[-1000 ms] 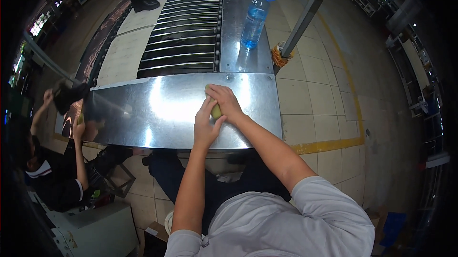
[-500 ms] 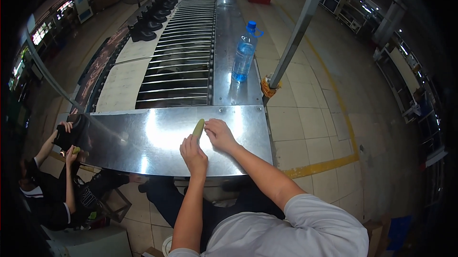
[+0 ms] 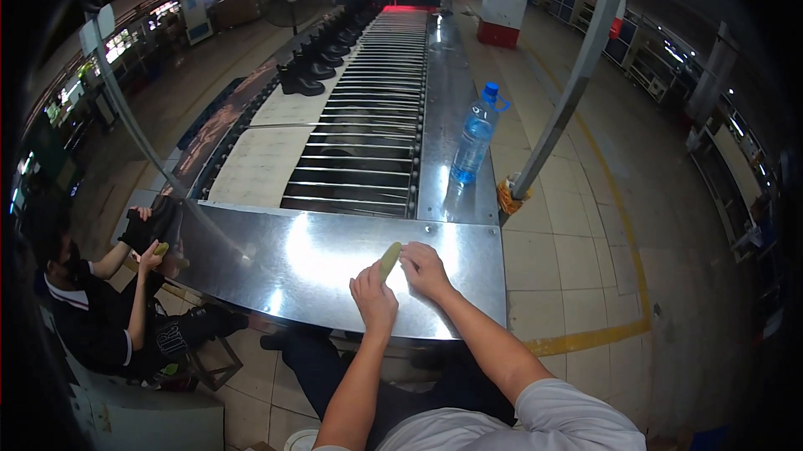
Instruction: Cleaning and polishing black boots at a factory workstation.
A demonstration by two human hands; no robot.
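Note:
My left hand (image 3: 374, 300) grips a yellow-green, oblong piece (image 3: 390, 262) with a rounded end, whose exact kind I cannot make out. It is held tilted over the bare metal tabletop (image 3: 242, 258). Beside its upper end, the fingers of my right hand (image 3: 425, 269) are bent and pressed together. Whether they pinch the piece's edge or something small is hidden.
At left, a seated co-worker (image 3: 100, 309) holds a black boot (image 3: 140, 232) and a similar yellowish piece (image 3: 161, 248). Beyond the tabletop runs a roller conveyor (image 3: 360, 150) with black boots (image 3: 301, 79) along its left. A blue-capped water bottle (image 3: 474, 146) stands near a metal post (image 3: 569, 87).
The view has tilted up and shifted left, so the scene sits lower and further right. Both hands keep nearly the same pose around the yellow-green piece.

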